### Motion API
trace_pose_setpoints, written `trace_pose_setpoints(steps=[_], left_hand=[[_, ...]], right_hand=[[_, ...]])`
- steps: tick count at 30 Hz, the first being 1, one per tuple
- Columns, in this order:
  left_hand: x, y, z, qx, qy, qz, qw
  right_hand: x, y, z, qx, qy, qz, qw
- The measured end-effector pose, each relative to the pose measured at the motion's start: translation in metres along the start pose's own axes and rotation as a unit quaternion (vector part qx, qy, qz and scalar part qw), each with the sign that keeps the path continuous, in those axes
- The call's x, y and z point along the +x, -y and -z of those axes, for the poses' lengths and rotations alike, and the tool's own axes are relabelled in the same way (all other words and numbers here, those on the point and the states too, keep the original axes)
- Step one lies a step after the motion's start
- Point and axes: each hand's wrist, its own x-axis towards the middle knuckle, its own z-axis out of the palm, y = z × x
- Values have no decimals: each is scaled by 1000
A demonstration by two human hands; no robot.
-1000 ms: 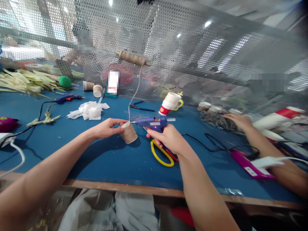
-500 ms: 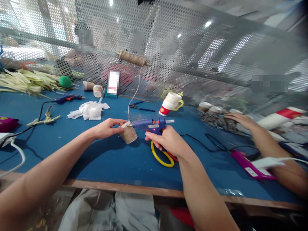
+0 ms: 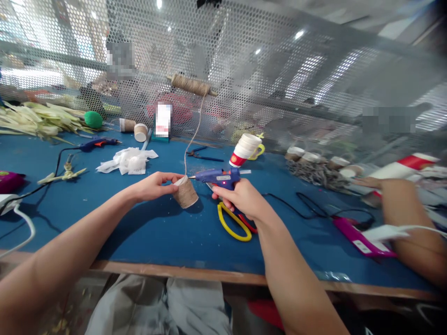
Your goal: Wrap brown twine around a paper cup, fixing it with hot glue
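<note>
Near the middle of the table my left hand (image 3: 158,187) pinches the rim of a small paper cup (image 3: 186,193) wrapped in brown twine. The cup is tilted, its base toward the lower right. From it a strand of twine (image 3: 198,128) runs up to a spool (image 3: 191,85) on the mesh. My right hand (image 3: 240,195) is closed around a blue glue gun (image 3: 220,177), with a clear glue stick out of its back. The nozzle points left, close to the cup's upper edge. Under the right hand lie scissors (image 3: 233,224) with yellow and red handles, partly hidden.
Behind stand stacked paper cups (image 3: 243,148), pliers (image 3: 204,154) and a phone (image 3: 162,122). White crumpled material (image 3: 129,161) and another glue gun (image 3: 99,144) lie left. At right, another person's arm (image 3: 401,200) reaches over a purple power strip (image 3: 363,239) toward several wrapped cups (image 3: 309,158).
The glue gun's nozzle has drawn back slightly from the cup's rim, and the cup has turned a little in my left hand. The other person's hand has moved right.
</note>
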Motion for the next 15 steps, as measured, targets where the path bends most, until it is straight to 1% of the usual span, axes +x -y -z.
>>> trace_pose_setpoints(steps=[10, 15], left_hand=[[0, -1, 0, 4, 0, 2, 1000], [0, -2, 0, 5, -3, 0, 1000]], right_hand=[[-1, -4, 0, 6, 8, 12, 1000], [-5, -1, 0, 7, 11, 11, 1000]])
